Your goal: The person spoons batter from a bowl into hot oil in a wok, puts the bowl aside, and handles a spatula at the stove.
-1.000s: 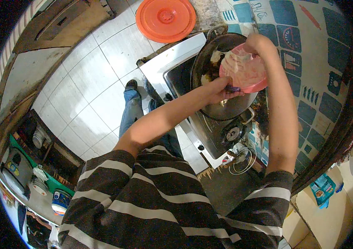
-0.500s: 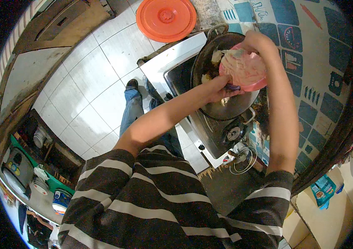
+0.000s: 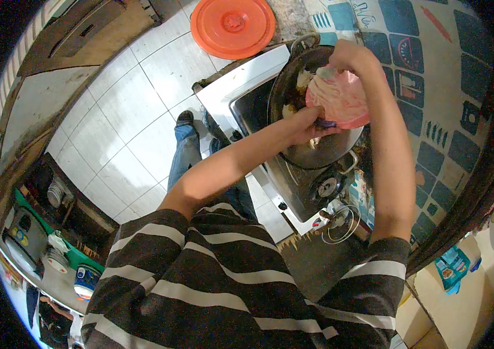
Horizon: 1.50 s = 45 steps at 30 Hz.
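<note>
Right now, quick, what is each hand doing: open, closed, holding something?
Left hand: closed on the near edge of the pink bowl.
Right hand: curled over the bowl's far side; whether it grips anything cannot be told.

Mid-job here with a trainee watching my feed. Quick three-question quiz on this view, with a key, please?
1. Multiple choice: what colour is the bowl held over the pan?
A) blue
B) pink
C) green

2. True or false: the orange lid lies apart from the pan.

3. Fill in the blank: the bowl's lower edge, as this view shows it, is gripped by the ____ hand.

Key:
1. B, pink
2. True
3. Left: it is the left hand
</note>
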Motion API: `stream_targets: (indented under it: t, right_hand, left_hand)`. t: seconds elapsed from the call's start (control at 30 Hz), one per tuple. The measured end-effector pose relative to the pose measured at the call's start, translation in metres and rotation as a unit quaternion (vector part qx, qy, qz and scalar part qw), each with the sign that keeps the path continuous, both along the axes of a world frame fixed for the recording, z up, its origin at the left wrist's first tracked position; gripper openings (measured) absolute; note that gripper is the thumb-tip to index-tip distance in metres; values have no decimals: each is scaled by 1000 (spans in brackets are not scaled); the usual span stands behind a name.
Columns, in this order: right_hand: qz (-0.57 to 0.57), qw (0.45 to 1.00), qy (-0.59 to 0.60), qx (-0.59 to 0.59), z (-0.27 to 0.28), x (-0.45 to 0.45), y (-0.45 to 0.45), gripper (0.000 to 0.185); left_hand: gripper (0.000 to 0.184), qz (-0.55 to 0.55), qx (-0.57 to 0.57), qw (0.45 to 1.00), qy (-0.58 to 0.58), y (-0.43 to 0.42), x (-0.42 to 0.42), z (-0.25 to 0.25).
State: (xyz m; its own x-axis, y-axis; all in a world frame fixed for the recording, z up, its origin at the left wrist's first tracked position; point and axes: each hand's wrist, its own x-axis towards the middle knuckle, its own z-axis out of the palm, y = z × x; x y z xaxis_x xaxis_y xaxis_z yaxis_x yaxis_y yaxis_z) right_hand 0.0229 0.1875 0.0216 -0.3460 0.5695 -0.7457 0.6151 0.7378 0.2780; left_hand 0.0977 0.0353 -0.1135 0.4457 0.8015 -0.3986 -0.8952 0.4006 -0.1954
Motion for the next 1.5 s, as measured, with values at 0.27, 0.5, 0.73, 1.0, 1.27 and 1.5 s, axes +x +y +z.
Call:
stream_targets:
  t: [0.27,0.5,0.73,1.0,1.27,1.5]
  right_hand:
    - [22,999,-25,11,-20,32,27,28]
    - [41,999,18,-22,-23,21,14,28]
    - [34,999,13,27,-31,10,19,21]
    - [96,992,8,85,-18,45,16,24]
    - [96,993,58,33,-30,24,8,21]
    - [71,997,29,12,-15,28,19,22]
  left_hand:
    - [27,-26,-36,999,12,-2,-9,10]
    - [28,22,-2,1000,13,-1,-4,3]
    - [32,-7,-25,999,48,-7,-16,18]
    - [32,8,-1,1000,30,-6,-9,11]
    - [34,-36,-24,999,11,-8,-5,9]
    - [32,0,-12,1000,12,-11,3,3]
